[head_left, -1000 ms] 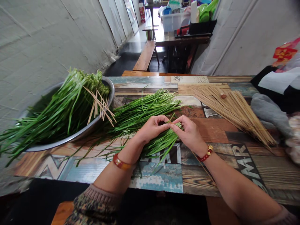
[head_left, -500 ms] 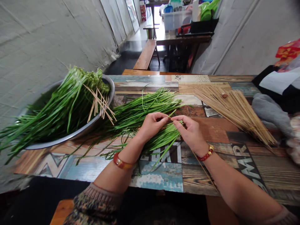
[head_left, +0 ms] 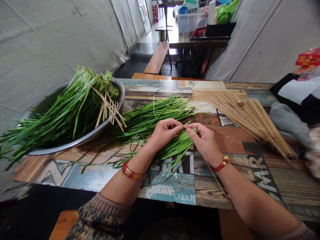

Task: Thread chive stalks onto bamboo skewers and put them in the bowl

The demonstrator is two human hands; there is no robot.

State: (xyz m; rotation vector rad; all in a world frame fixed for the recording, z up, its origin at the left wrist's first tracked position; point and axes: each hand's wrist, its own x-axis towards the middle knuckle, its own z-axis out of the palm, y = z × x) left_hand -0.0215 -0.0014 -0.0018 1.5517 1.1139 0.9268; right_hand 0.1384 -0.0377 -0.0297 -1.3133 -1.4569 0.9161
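My left hand (head_left: 168, 133) is closed in a pinch on a thin green chive stalk (head_left: 187, 123), just above the chives (head_left: 175, 146) on the table. Its fingertips meet those of my right hand (head_left: 203, 138), which is pinched too. A thin bamboo skewer (head_left: 218, 181) runs from beneath my right palm toward the table's front edge; its upper end is hidden by the hand. Behind my hands lies a larger pile of chives (head_left: 155, 110), stems pointing right.
At left a metal basin (head_left: 122, 95) holds chives (head_left: 67, 110) threaded on several skewers (head_left: 110, 108). A fan of loose bamboo skewers (head_left: 257, 123) lies at right, a small brown object (head_left: 240, 103) on it. Grey cloth (head_left: 287, 120) and bags (head_left: 300, 88) sit at the right edge.
My hands stay pinched together at nearly the same spot, with the fingertips slightly closer. The whole view has shifted a little; the piles and basin stand as before.
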